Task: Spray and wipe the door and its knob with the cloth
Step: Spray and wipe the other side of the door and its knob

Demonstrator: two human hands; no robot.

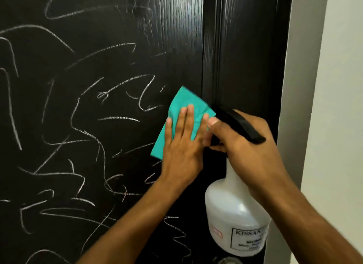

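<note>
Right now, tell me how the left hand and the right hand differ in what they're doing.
The left hand lies flat with straight fingers, pressing the teal cloth against the black door; the right hand is curled around the black trigger head of the white spray bottle. The left hand touches the door through the cloth; the right hand holds the bottle in front of it. Both work near the door's right edge.

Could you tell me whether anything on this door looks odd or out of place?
Yes: white chalk-like scribbles cover most of the black door. The left hand presses a green cloth flat against them; the right hand grips a spray bottle.
</note>
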